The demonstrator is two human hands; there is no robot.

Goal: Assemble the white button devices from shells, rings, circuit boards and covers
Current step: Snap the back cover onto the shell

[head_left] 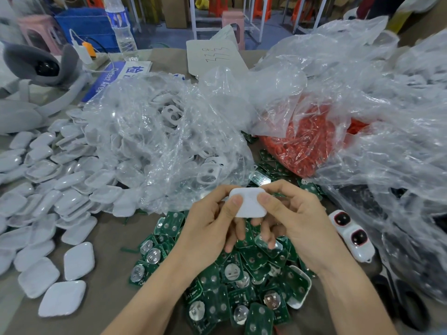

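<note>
Over the table's (pixel 108 238) near edge, left hand (pixel 208 228) and right hand (pixel 297 221) pinch 1 white device (pixel 249 204); many circuit boards (pixel 242 286) await.

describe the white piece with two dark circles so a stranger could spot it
Start at the pile of green circuit boards. Just right of it, beside the right hand, lies a white device. Alone here, it shows two dark, red-rimmed circles.
</note>
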